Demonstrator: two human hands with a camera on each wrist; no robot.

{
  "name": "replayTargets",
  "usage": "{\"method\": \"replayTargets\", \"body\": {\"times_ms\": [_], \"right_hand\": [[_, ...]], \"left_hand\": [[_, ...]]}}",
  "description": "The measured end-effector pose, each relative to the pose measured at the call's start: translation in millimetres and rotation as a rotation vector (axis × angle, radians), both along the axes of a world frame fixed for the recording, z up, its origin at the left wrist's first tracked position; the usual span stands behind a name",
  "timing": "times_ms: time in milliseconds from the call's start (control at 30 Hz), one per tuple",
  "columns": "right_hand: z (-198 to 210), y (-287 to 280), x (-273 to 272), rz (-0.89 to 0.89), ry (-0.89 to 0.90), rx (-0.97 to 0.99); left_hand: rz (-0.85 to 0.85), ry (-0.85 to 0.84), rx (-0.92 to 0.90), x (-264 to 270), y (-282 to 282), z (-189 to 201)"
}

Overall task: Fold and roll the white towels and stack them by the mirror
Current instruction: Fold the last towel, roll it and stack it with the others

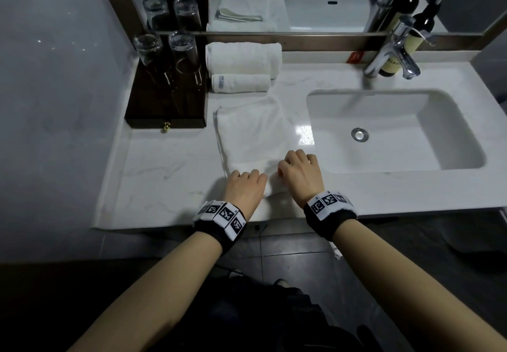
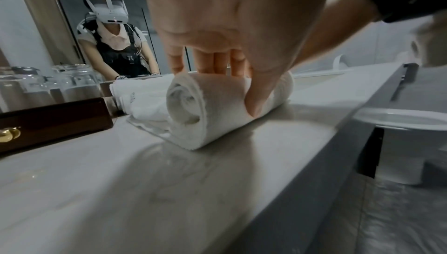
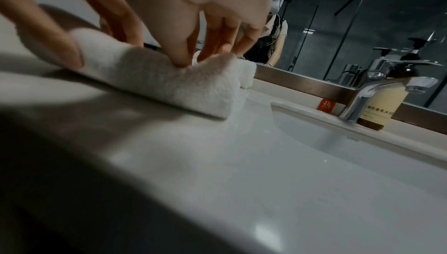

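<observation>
A white towel [image 1: 252, 132] lies folded in a long strip on the counter, left of the sink. Its near end is wound into a roll [image 2: 205, 109]. My left hand [image 1: 245, 184] curls over the roll's left part, fingers behind it and thumb [image 2: 261, 93] against its near face. My right hand [image 1: 297, 169] grips the roll's right end [image 3: 169, 82], with fingertips [image 3: 181, 55] dug into the top. Two rolled white towels, a thick one [image 1: 244, 57] and a thinner one [image 1: 240, 82], lie side by side against the mirror frame.
A dark wooden tray [image 1: 164, 110] with upturned glasses [image 1: 182, 50] stands left of the towels. The sink [image 1: 452, 137], the tap [image 1: 395, 52] and a pump bottle [image 3: 379, 105] are to the right. The counter's front edge runs just behind my wrists.
</observation>
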State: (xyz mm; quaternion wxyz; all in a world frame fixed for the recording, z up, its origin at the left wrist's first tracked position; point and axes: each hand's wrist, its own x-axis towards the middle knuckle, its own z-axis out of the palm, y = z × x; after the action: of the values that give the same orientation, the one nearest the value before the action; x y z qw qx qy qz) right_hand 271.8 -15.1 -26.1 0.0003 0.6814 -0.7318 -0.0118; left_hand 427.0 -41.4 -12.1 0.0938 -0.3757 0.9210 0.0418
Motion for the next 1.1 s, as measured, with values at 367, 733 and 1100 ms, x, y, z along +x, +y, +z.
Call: {"method": "replayTargets", "body": {"times_ms": [367,733,1100], "right_hand": [[-7,26,11,0.040,-0.076,-0.011],[2,5,1,-0.011,-0.305,0.027],[5,-33,-15,-0.016,-0.283,0.121]], "left_hand": [[-0.039,0.035,0.078,8,-28,0],[0.043,0.185,0.044,19,-40,-3],[0.017,-0.010,-0.095,-1,-45,-5]]}}
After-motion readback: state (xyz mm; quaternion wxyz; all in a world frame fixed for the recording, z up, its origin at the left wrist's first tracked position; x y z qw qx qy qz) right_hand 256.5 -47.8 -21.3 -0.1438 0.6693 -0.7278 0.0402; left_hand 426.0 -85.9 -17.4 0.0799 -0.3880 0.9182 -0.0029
